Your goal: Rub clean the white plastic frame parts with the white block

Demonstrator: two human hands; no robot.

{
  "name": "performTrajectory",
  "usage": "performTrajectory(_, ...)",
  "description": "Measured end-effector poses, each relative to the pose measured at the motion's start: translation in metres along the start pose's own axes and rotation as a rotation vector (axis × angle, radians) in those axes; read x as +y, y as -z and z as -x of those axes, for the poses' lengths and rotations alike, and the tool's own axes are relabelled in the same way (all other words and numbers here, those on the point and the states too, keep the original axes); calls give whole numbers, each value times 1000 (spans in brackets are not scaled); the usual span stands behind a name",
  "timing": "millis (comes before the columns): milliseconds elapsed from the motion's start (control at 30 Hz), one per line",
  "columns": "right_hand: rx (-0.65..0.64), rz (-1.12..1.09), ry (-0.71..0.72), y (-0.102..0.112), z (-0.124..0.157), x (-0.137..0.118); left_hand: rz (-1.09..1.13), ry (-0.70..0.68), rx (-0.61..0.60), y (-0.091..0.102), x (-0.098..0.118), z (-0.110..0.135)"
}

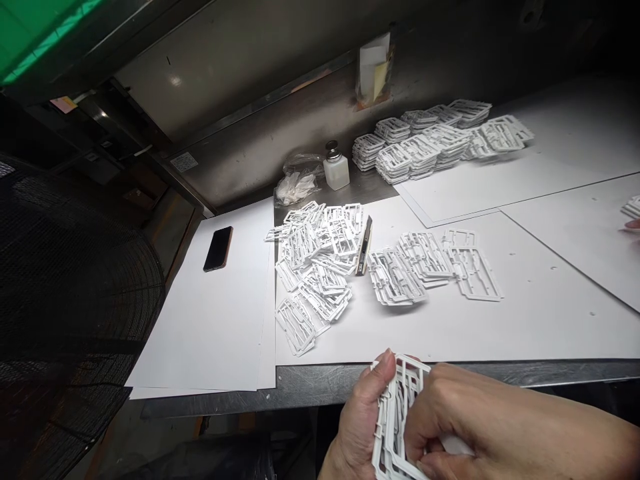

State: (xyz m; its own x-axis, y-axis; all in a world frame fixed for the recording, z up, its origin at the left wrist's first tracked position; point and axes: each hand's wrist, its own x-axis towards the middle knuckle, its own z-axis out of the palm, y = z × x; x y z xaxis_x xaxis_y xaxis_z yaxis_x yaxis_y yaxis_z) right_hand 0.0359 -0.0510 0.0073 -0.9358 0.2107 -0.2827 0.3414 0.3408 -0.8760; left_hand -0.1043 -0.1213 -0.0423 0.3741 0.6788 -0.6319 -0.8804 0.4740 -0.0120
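At the bottom centre of the frame, the left hand [357, 427] and right hand [460, 420] both clench a white frame [397, 417], below the tabletop [525, 320] edge. More frames [320, 260] lie heaped mid-frame, a phone [218, 248] to their left.

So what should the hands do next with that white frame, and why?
Probably lay the frame on the small pile past the table edge. Both the left hand and right hand grip it below the table, where sorted frames already lie in piles.
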Motion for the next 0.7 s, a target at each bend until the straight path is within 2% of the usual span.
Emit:
performTrajectory(333,-2,21,-18,-2,-3,-2,19,24,-30,3,0,1)
performTrajectory(533,152,109,-68,-11,-2,-2,-39,95,-37,-1,2,3)
performTrajectory(700,195,68,-148,-16,13,3,-61,61,-25,2,0,1)
